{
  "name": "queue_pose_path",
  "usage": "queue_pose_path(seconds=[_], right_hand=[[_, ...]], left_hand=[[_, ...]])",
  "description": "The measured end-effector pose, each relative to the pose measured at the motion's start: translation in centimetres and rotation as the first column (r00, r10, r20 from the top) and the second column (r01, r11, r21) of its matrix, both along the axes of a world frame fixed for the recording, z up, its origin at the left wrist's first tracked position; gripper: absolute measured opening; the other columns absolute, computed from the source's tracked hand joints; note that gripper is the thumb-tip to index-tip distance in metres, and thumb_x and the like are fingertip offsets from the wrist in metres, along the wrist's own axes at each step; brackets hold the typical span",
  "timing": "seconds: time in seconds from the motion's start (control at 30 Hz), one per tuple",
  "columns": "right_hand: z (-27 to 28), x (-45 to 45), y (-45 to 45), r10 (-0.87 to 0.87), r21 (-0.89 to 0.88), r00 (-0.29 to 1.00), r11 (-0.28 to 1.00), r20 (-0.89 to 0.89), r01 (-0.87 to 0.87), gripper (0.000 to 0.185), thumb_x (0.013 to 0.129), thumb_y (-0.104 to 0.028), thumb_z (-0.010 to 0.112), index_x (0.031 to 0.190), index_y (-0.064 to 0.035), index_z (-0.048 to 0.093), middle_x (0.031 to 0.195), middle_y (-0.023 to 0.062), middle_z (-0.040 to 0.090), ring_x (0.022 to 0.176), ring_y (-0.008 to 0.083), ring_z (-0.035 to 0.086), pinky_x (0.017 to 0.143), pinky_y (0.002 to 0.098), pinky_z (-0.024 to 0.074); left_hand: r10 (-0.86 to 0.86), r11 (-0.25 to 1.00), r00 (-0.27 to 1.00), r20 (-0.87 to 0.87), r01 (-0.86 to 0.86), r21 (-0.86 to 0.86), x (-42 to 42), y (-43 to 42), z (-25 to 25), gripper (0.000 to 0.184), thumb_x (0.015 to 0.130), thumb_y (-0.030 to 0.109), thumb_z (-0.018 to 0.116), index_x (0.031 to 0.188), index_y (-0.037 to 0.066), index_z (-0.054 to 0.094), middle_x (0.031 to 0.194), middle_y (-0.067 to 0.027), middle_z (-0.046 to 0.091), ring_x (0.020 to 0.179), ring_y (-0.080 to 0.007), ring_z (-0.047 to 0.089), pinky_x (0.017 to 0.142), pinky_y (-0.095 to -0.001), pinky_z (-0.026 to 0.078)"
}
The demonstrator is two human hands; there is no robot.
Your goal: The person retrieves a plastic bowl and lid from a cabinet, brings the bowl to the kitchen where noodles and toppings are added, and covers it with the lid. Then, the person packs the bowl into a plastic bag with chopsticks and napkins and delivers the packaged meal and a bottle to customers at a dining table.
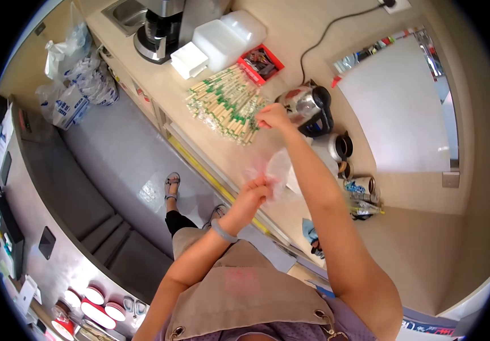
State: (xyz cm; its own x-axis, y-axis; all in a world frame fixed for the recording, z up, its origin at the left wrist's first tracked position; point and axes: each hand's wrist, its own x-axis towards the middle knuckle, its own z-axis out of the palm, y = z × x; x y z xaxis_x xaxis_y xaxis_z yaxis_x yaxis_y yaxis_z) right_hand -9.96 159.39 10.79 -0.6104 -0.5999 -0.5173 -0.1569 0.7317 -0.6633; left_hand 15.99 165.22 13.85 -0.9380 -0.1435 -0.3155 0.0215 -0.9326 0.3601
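A pantry or food-service counter (168,85); a coffee maker (157,28), sink (124,18), kettle (303,103) and wrapped chopsticks (228,102) show it.

Left hand (252,198) near centre, pinched, left arm (195,260) from 7 o'clock, right hand (273,116) at 1 o'clock, curled, right arm (331,204) outstretched

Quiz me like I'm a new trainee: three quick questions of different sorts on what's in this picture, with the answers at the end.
1. Multiple choice: what does the left hand hold?
a) a phone
b) thin clear plastic
c) a coffee pot

2. True or false: the red box lies on the floor.

3. Open question: which hand is nearer the wrapped chopsticks?

Key:
1. b
2. False; the red box sits on the counter.
3. The right hand.
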Motion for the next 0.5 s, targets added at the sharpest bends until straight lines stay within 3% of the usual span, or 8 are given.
queue_pose_path(seconds=[0.03,0.1,0.2,0.23,0.27,0.37,0.43,0.5], right_hand=[[-0.6,0.6,-1.2,0.017,0.008,1.0,1.0,0.001,-0.017,0.016,0.066,-0.013,0.068,0.072,0.0008,0.064,0.06,0.0094,0.062,0.049,0.0163,0.059,0.049,0.0265,0.0472],[-1.8,2.1,-2.5,0.011,0.163,0.956,0.986,-0.292,0.039,0.02,0.065,-0.016,0.07,0.069,0.0022,0.064,0.059,0.0082,0.062,0.045,0.0158,0.058,0.042,0.0285,0.0447],[-8.1,-0.3,-2.1,-0.038,0.095,0.959,0.993,-0.28,0.067,0.027,0.063,-0.024,0.072,0.06,0.0009,0.063,0.051,0.008,0.058,0.044,0.0155,0.057,0.041,0.029,0.0435],[-5.5,0.3,-2.3,0.114,0.261,0.925,0.965,-0.361,-0.017,0.027,0.064,-0.024,0.071,0.059,0.0012,0.062,0.05,0.0075,0.058,0.042,0.0143,0.055,0.039,0.0261,0.041],[-3.7,0.5,-2.2,0.108,0.265,0.928,0.964,-0.358,-0.01,0.027,0.064,-0.024,0.071,0.059,0.0012,0.062,0.05,0.0075,0.058,0.042,0.0143,0.055,0.039,0.0261,0.041],[1.2,0.2,-0.3,-0.012,0.08,0.999,0.997,0.041,0.009,0.017,0.072,-0.017,0.067,0.063,-0.0032,0.063,0.052,0.0034,0.058,0.045,0.01,0.053,0.041,0.0246,0.0393],[7.0,2.8,2.6,-0.16,-0.425,0.976,0.88,0.15,0.21,0.01,0.078,-0.013,0.064,0.076,-0.0028,0.062,0.066,0.0016,0.061,0.054,0.0088,0.055,0.045,0.0225,0.0406],[12.8,5.8,6.8,-0.098,-0.608,0.989,0.794,-0.109,0.012,0.007,0.082,-0.006,0.059,0.088,-0.0027,0.058,0.077,0.0025,0.062,0.065,0.0095,0.058,0.053,0.0224,0.0438]], left_hand=[[-0.018,1.0,0.999,0.03,0.018,0.016,0.2,-0.3,0.0,0.03,0.077,0.001,0.047,0.105,0.001,0.059,0.092,0.0002,0.058,0.079,-0.0087,0.052,0.077,-0.0222,0.042],[-0.045,0.998,0.999,0.01,0.044,0.042,0.8,-1.0,0.0,0.029,0.078,0.002,0.048,0.105,0.002,0.059,0.093,0.0009,0.058,0.081,-0.0081,0.052,0.077,-0.0222,0.042],[-0.1,0.991,0.995,-0.029,0.102,0.082,1.2,-1.8,-0.2,0.029,0.078,0.005,0.052,0.106,0.003,0.059,0.094,0.0023,0.058,0.082,-0.0071,0.052,0.077,-0.0222,0.042],[-0.119,0.987,0.992,-0.053,0.123,0.099,1.2,-1.7,-0.3,0.029,0.078,0.006,0.054,0.107,0.004,0.06,0.094,0.0029,0.058,0.081,-0.0066,0.052,0.076,-0.0223,0.042],[-0.126,0.986,0.991,-0.05,0.131,0.104,1.1,-1.7,-0.5,0.029,0.078,0.006,0.054,0.107,0.004,0.06,0.094,0.0029,0.058,0.081,-0.0066,0.052,0.076,-0.0223,0.042],[-0.173,0.984,0.984,-0.028,0.174,0.033,0.2,-1.8,-0.6,0.03,0.078,0.006,0.054,0.107,0.004,0.06,0.096,0.0028,0.058,0.078,-0.007,0.05,0.072,-0.0231,0.041],[-0.16,0.987,0.986,-0.047,0.161,0.027,0.0,-2.1,0.1,0.029,0.078,0.006,0.053,0.106,0.004,0.06,0.096,0.002,0.059,0.078,-0.0073,0.05,0.073,-0.0231,0.041],[-0.138,0.99,0.988,-0.062,0.14,0.015,-0.1,-2.0,0.7,0.028,0.079,0.005,0.052,0.106,0.004,0.06,0.096,0.0012,0.059,0.078,-0.0076,0.05,0.073,-0.0231,0.041]])
